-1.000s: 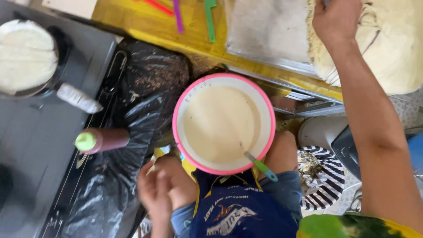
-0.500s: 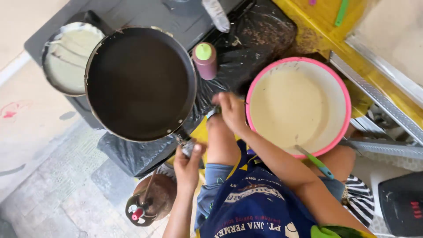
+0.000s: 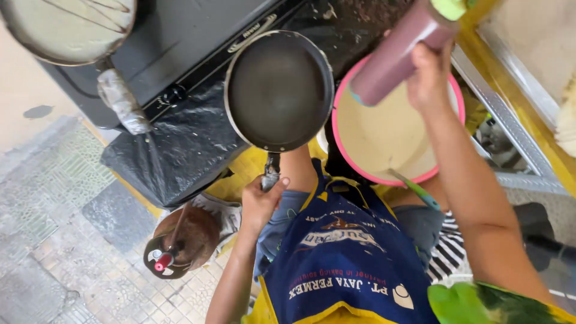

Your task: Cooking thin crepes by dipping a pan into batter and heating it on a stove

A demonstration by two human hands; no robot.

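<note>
Below you a patterned tile floor (image 3: 54,252) is showing at the lower left, and a dark stove (image 3: 180,54) is standing on a counter draped in black plastic sheeting (image 3: 174,150). You are sitting over it in a blue apron (image 3: 342,264).

Your left hand (image 3: 259,203) is curling shut around the handle of the empty black frying pan (image 3: 279,90), with the thumb lying along the handle's top. The pan is reaching away from that hand, hovering over the stove's front edge and the plastic, its rim just beside the pink-rimmed bowl of pale batter (image 3: 390,129).

Your right hand (image 3: 429,75) is gripping a maroon squeeze bottle (image 3: 396,57) with a green cap, fingers wrapped tight round its body. The bottle is tilting across the top of the hand, its base pointing down towards the bowl and its cap up and to the right.

A green-handled utensil (image 3: 414,187) is leaning in the bowl's near rim. At the upper left a second pan (image 3: 69,27), filled with pale batter, is sitting on the stove. A round brown lid (image 3: 180,240) is lying on the floor near your left elbow.
</note>
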